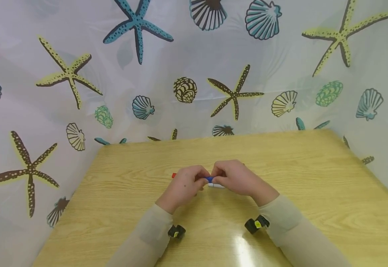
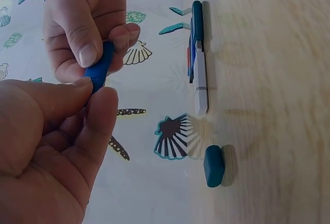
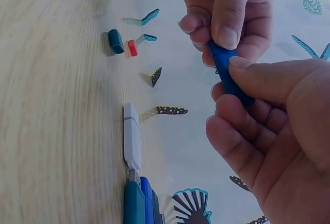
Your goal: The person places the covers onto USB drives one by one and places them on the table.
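Note:
Between thumb and fingers, my left hand (image 1: 184,185) pinches one end of a short blue USB stick (image 3: 227,72). My right hand (image 1: 237,178) pinches the other end, fingertips close to the left ones. Both hands hold it above the table, and the fingers cover part of it. Below lies a white USB stick (image 3: 132,141), also seen just under the hands in the head view. Beyond it in the right wrist view lies a teal USB stick (image 3: 134,206) with its metal plug bare. A loose teal cap (image 2: 214,166) lies apart from it.
A small red piece (image 3: 133,48) lies beside the teal cap in the right wrist view. Another blue stick (image 3: 147,198) lies alongside the teal one. The wooden table (image 1: 140,159) ends at a curtain (image 1: 167,111) printed with shells and starfish, which also runs along both sides.

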`<action>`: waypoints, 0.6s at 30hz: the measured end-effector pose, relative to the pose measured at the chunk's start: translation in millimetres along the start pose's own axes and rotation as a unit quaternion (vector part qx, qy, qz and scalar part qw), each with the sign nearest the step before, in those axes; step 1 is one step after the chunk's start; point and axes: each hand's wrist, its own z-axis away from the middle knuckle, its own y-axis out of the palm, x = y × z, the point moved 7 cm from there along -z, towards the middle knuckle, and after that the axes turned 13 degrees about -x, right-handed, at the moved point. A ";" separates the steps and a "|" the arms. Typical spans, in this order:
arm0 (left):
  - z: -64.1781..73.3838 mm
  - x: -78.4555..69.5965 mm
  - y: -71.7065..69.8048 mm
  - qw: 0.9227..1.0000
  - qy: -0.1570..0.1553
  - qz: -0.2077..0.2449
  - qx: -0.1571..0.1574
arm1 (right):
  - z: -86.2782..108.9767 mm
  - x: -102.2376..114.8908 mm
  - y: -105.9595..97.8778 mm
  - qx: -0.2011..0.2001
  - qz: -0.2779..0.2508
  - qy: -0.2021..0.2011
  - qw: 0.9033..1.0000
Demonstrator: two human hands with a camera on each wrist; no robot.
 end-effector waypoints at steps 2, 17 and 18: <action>-0.1 1.2 -0.7 1.000 -0.004 0.013 0.000 | -0.9 0.7 0.3 0.000 -0.005 0.002 1.000; -2.1 1.4 -2.9 1.000 0.005 0.013 -0.005 | -0.7 -8.4 -1.8 0.001 -0.048 0.046 0.998; -2.1 0.7 -3.3 1.000 0.013 0.004 -0.006 | -0.8 -8.1 -2.0 0.003 -0.048 0.042 0.998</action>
